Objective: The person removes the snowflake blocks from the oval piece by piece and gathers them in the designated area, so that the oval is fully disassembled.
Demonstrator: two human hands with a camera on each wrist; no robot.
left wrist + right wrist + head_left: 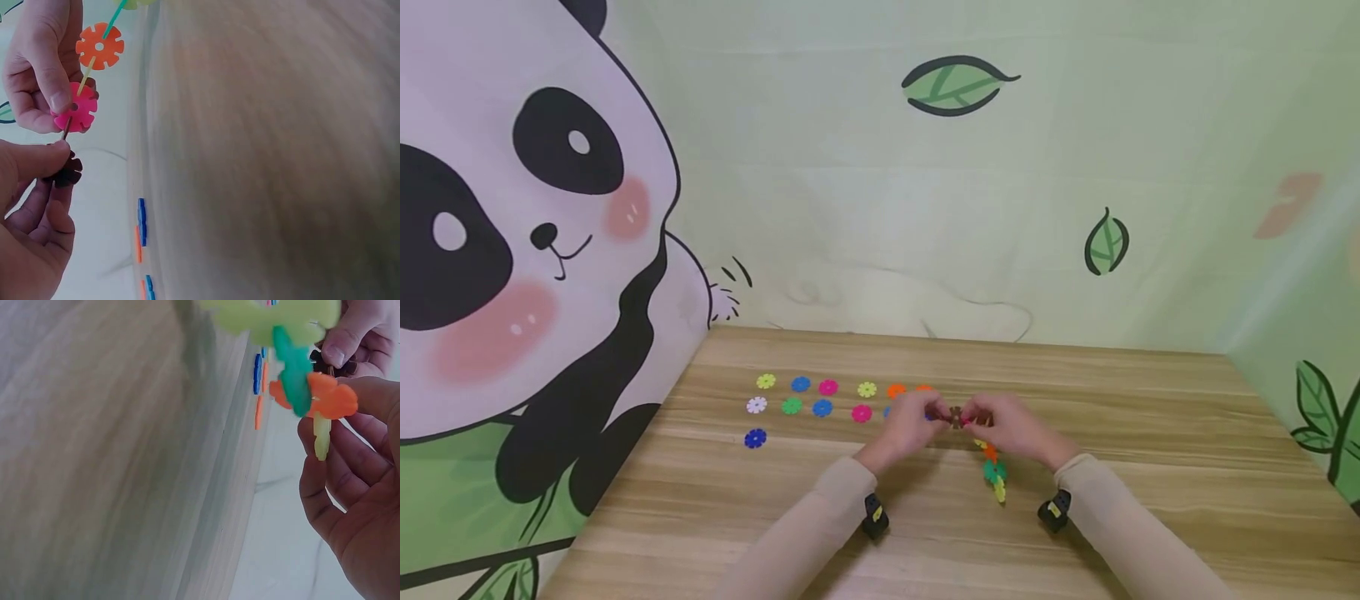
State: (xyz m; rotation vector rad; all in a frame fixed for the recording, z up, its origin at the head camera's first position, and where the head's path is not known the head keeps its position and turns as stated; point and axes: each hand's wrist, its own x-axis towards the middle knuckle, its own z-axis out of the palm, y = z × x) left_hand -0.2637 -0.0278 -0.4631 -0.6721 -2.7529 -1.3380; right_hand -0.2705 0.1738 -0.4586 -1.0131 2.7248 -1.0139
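Note:
Between finger and thumb, my left hand [913,427] pinches a dark notched disc [65,174]. My right hand [1011,429] pinches a pink notched disc [78,111], the near end of a chain of joined plastic discs. A brown disc [956,417] stands between the hands; edge-on in the left wrist view, it meets the pink disc. Beyond the pink one, the chain has a pale yellow disc [322,437], an orange disc [100,46], a green disc [995,472] and a yellow-green disc [1000,490], hanging toward the front. Fingers partly hide the joints.
Loose discs lie in rows on the wooden table [700,517], left of and behind the hands, among them a white disc [756,405] and a dark blue disc [755,438]. My left hand covers part of the rows. A panda-printed backdrop [820,167] rises behind the table.

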